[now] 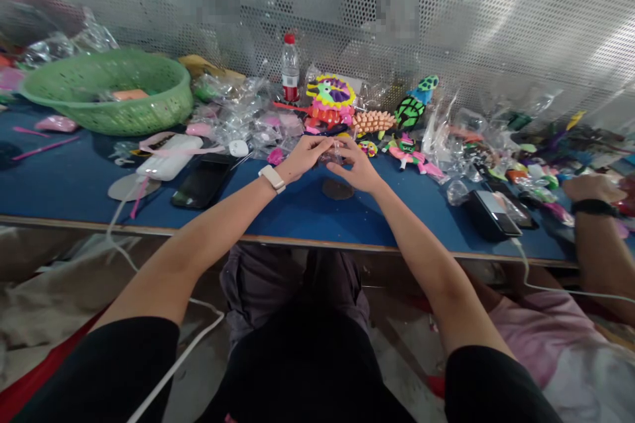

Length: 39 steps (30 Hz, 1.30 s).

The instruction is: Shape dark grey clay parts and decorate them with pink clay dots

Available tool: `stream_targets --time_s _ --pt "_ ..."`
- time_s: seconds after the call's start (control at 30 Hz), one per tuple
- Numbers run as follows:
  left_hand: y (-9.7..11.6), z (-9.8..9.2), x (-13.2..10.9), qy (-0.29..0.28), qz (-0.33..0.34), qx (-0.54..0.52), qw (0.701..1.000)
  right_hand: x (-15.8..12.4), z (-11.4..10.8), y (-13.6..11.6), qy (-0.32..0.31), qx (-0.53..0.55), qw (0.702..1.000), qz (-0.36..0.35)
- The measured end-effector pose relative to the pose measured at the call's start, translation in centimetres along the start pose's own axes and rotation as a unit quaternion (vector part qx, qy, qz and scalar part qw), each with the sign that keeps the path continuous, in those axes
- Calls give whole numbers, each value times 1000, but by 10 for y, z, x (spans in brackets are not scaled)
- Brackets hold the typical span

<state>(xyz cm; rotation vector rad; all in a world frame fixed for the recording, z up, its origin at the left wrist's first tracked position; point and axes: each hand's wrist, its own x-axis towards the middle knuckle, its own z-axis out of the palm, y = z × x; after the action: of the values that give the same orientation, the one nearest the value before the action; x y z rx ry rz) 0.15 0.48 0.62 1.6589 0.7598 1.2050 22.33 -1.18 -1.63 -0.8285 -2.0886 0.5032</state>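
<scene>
My left hand (306,158), with a pale band on the wrist, meets my right hand (356,164) above the blue table. Between the fingers of both is a small crinkled piece of clear plastic (331,154); the fingers hide much of it, and what it contains is unclear. Below them a round grey disc (338,189) lies on the table. Just beyond sit colourful clay figures: a yellow-edged one with purple (331,91), an orange spiky one (373,122), a green and black turtle-like one (411,111) and a pink and green one (409,153).
A green basket (163,96) stands at the left, near a white power bank (171,157) and a black phone (204,182). A red-capped bottle (290,69) stands by loose plastic bags (243,109). At the right are a black device (491,215) and another person's hand (592,190).
</scene>
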Motion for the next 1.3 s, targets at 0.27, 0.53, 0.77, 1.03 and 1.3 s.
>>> stream_targets --time_s 0.27,0.53,0.77,1.03,1.3 --pt "4 1 0 -43 -66 -117 990 0 -8 -3 26 -19 999 7" --pt "-1 -1 2 -36 -48 -62 996 2 -13 -8 38 -22 999 -5" --pt "-5 2 1 -35 -43 -52 997 2 -12 -8 24 -27 999 -14" --pt "-5 7 2 -52 -76 -142 986 1 -9 -3 25 -40 998 -28" --pt "10 7 -4 -66 -111 -148 980 3 -13 -6 46 -37 998 -26"
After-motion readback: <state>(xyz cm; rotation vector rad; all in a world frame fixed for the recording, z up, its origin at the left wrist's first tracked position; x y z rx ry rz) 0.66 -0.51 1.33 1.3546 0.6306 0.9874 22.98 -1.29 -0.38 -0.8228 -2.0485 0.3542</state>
